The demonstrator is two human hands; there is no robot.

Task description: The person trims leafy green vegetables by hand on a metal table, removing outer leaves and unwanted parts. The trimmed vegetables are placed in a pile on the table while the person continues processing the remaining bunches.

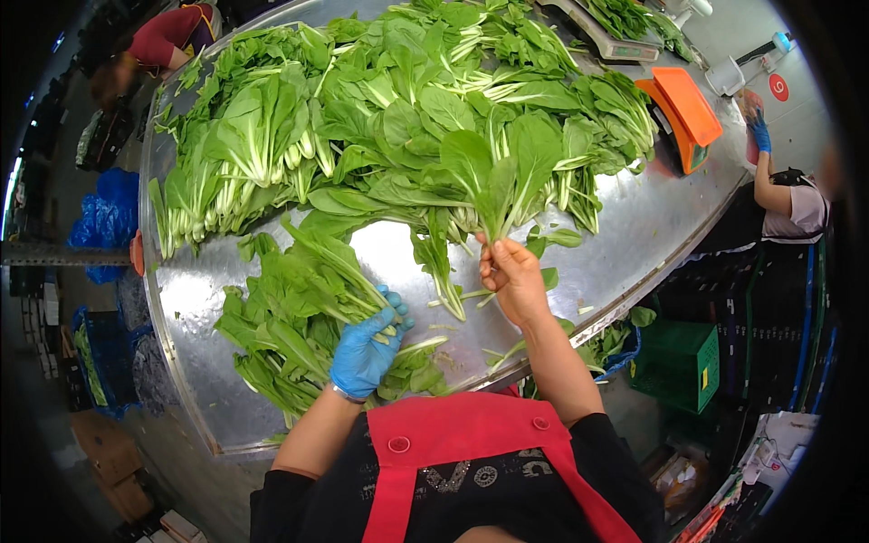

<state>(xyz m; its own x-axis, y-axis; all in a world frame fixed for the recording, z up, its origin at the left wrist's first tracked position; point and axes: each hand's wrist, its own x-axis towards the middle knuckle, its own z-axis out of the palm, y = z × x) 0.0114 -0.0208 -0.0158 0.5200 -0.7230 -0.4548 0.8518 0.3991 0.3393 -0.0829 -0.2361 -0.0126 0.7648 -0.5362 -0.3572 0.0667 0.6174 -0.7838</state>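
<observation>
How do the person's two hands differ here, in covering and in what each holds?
The left hand wears a blue glove; the right hand is bare. The left hand grips a bunch of greens lying flat on the metal table, while the right hand pinches one leafy stalk by its stem end, leaves pointing away. Both hold the same kind of leafy greens.

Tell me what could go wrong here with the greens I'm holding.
The right hand pinches one leafy stalk only at its base, so it might slip or tear. The bunch under the gloved left hand lies near the metal table's edge; loose leaves could slide off, as some trimmings apparently have.
</observation>
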